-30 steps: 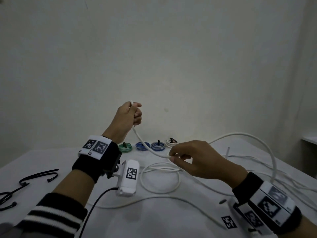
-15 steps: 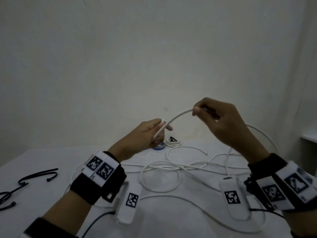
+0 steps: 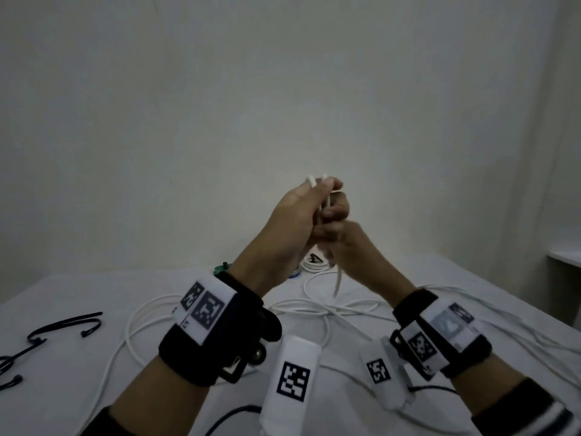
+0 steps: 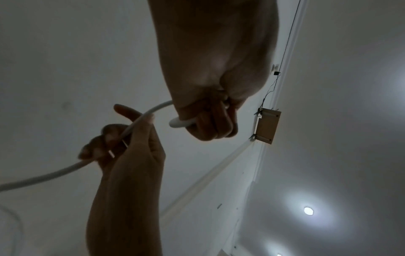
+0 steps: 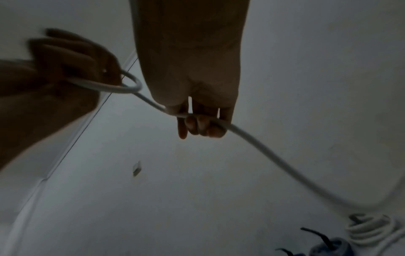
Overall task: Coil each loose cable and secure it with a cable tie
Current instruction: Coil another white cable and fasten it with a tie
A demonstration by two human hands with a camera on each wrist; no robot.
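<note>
Nearest the camera we note both forearms raised over the bench (image 3: 78,297), each wrist wearing a black band with printed square markers and a white camera unit hanging beneath.

On the bench between and beyond the wrists, loose white cable (image 3: 327,313) lies in several overlapping loops, with further strands trailing off to the right. At the near left edge of the bench we find black cable ties (image 3: 63,325) lying apart from the white loops.

Above the bench, the two hands meet in the air, touching each other. The left hand (image 3: 295,221) is closed around the white cable in hand (image 4: 140,117); its fingers are curled tight, and a short bend of that cable stands out above the fist in the head view. The left wrist view shows a small loop of the cable coming out of the fist.

The right hand (image 3: 342,243) sits just behind and below the left. In the right wrist view its fingers (image 5: 203,128) are curled around the same cable, which passes across them and then drops away in a long curve toward the bench. A free cable end hangs below the two hands.

Farther back on the bench, partly hidden by the hands, we record a white coiled cable (image 3: 314,262) with a dark tie on it, and beside it a blue coil (image 5: 335,246) and a green coil (image 3: 220,269), both only partly visible.

Behind the bench stands a plain pale wall (image 3: 283,89).
</note>
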